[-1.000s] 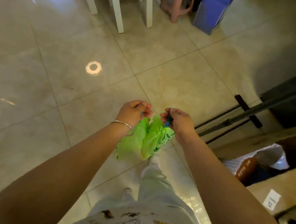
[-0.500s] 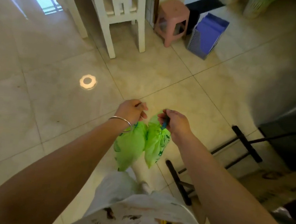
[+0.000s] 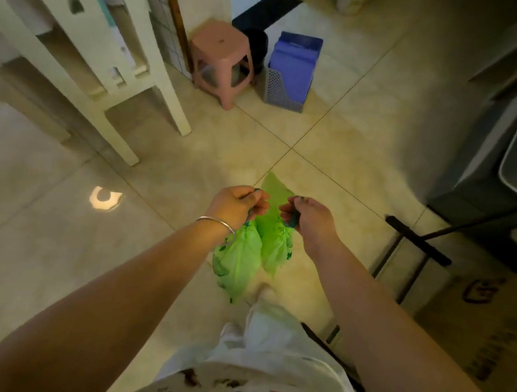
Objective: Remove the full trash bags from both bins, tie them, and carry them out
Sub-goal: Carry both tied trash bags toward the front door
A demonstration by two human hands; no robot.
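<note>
Green trash bag point(image 3: 246, 255) hangs in the air in front of the person, above the tiled floor point(image 3: 37, 252), in the single head view. It droops in two lobes side by side, one under each hand, and a flat flap of the same green plastic stands up between the hands. Dark green print marks its lower folds.

The left hand point(image 3: 237, 204) is closed in a pinch on the top edge of the left lobe, and a thin silver bangle point(image 3: 216, 221) sits on that wrist. The right hand point(image 3: 309, 215) is likewise closed, pinching the top of the right lobe, with a dark bluish strip showing in its grip. The two hands are near each other but apart.

Ahead on the floor stand a pink stool point(image 3: 222, 61) and, just beside it, a blue bin point(image 3: 291, 71) with a grey mesh base. A white chair point(image 3: 84, 49) stands to the left. At the right edge lies a cardboard box point(image 3: 489, 328), near a black metal stand point(image 3: 418, 241).
</note>
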